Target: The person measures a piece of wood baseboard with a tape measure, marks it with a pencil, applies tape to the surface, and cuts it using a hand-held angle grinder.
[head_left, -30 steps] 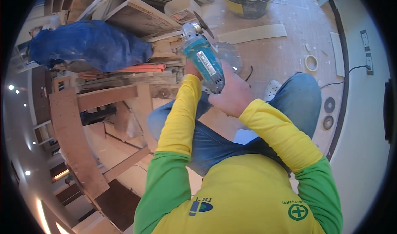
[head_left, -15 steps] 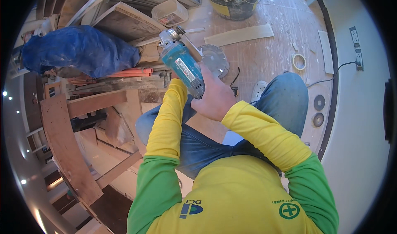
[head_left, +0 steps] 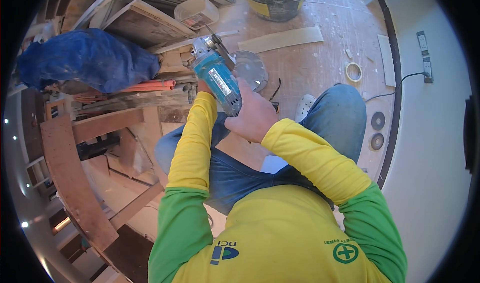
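Teal plastic body, grey metal head: an angle grinder (head_left: 216,79) sits in front of our chest, above the knees, nose pointing up and away toward the timber pile. Our right hand (head_left: 255,114) wraps the rear of the grinder body, fingers curled tight around it. Our left hand (head_left: 203,87) is mostly hidden behind the tool near its head; it touches the grinder, but we cannot tell how its fingers lie. The grinder's thin disc (head_left: 220,44) stands edge-on at the head. Just beyond the tool, a round grey disc (head_left: 251,69) lies flat on the wooden floor (head_left: 320,63). A blue tarp bundle (head_left: 85,59) rests on stacked boards to the left, orange pipes (head_left: 150,86) beside it. A bucket (head_left: 272,0) stands further off, and a roll of tape (head_left: 354,71) lies to the right.
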Available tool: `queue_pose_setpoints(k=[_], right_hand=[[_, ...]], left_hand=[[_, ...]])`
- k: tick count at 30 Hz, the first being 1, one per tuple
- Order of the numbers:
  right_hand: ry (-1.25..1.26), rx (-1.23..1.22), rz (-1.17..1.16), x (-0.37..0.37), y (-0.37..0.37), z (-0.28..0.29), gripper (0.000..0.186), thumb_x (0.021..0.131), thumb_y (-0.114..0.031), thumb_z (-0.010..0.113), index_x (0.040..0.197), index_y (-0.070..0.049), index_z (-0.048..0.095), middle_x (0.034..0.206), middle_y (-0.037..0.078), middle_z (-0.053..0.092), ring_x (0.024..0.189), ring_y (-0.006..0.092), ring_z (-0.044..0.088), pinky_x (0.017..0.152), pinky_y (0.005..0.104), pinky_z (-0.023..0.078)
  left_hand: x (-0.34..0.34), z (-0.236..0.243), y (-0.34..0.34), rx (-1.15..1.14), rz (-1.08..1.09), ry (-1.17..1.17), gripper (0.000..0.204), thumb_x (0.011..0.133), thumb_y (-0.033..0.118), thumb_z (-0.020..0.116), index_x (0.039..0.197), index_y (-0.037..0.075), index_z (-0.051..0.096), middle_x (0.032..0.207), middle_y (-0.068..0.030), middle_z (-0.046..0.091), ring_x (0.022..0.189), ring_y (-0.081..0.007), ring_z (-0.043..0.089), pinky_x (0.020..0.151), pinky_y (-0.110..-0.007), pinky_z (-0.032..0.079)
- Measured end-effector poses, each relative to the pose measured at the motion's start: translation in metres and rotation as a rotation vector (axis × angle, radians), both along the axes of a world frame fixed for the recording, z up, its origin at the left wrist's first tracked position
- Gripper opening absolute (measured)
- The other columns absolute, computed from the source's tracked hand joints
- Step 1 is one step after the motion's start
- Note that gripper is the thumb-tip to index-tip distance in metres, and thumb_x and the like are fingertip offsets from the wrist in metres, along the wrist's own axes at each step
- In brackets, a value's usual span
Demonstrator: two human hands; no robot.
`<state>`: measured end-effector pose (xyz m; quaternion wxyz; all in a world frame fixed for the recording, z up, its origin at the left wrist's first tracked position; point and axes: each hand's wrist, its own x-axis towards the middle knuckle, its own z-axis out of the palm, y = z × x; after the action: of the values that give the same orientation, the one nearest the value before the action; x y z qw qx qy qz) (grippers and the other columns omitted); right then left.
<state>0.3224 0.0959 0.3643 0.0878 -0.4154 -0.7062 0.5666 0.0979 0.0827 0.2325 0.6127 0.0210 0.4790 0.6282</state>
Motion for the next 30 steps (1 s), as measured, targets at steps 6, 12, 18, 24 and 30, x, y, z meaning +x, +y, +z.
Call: queue_pose_setpoints(k=[6, 12, 18, 24, 30], right_hand=[[-0.002, -0.012, 0.020, 0.003, 0.002, 0.001, 0.087, 0.068, -0.023, 0.070, 0.143, -0.004, 0.030, 0.104, 0.029, 0.063, 0.097, 0.0456, 0.062, 0.086, 0.0481, 0.050], [-0.039, -0.039, 0.067, 0.005, 0.004, 0.004, 0.087, 0.069, -0.023, 0.070, 0.142, -0.002, 0.028, 0.103, 0.030, 0.063, 0.097, 0.0461, 0.062, 0.087, 0.0486, 0.049], [-0.046, -0.038, 0.080, 0.006, 0.002, 0.001, 0.088, 0.069, -0.023, 0.070, 0.143, -0.002, 0.027, 0.104, 0.030, 0.063, 0.097, 0.0467, 0.062, 0.087, 0.0487, 0.049], [-0.070, -0.072, 0.116, 0.009, 0.005, 0.005, 0.088, 0.071, -0.023, 0.068, 0.144, 0.000, 0.025, 0.108, 0.032, 0.061, 0.102, 0.0478, 0.061, 0.090, 0.0494, 0.048], [-0.071, -0.063, 0.127, 0.009, 0.005, 0.007, 0.090, 0.071, -0.024, 0.068, 0.145, -0.001, 0.023, 0.108, 0.031, 0.061, 0.101, 0.0473, 0.061, 0.090, 0.0489, 0.048]], left_hand=[[0.000, -0.003, 0.002, -0.019, -0.015, 0.086, 0.031, 0.096, 0.040, 0.053, 0.101, 0.011, 0.061, 0.091, -0.0162, 0.065, 0.084, -0.0410, 0.067, 0.075, -0.053, 0.058], [-0.002, -0.007, -0.002, -0.040, -0.003, 0.079, 0.034, 0.096, 0.042, 0.052, 0.105, 0.010, 0.061, 0.098, -0.0199, 0.065, 0.085, -0.0419, 0.067, 0.076, -0.052, 0.059], [-0.004, -0.010, -0.001, -0.133, 0.043, 0.052, 0.041, 0.096, 0.045, 0.048, 0.110, 0.008, 0.058, 0.110, -0.0280, 0.064, 0.090, -0.0427, 0.067, 0.077, -0.051, 0.059], [0.003, -0.003, 0.002, -0.124, -0.006, 0.146, 0.043, 0.096, 0.046, 0.047, 0.110, 0.007, 0.058, 0.109, -0.0279, 0.064, 0.092, -0.0427, 0.066, 0.078, -0.052, 0.058], [0.002, 0.002, 0.000, -0.100, 0.058, -0.015, 0.038, 0.098, 0.035, 0.045, 0.105, 0.001, 0.060, 0.092, -0.0224, 0.068, 0.078, -0.0385, 0.069, 0.070, -0.050, 0.060]])
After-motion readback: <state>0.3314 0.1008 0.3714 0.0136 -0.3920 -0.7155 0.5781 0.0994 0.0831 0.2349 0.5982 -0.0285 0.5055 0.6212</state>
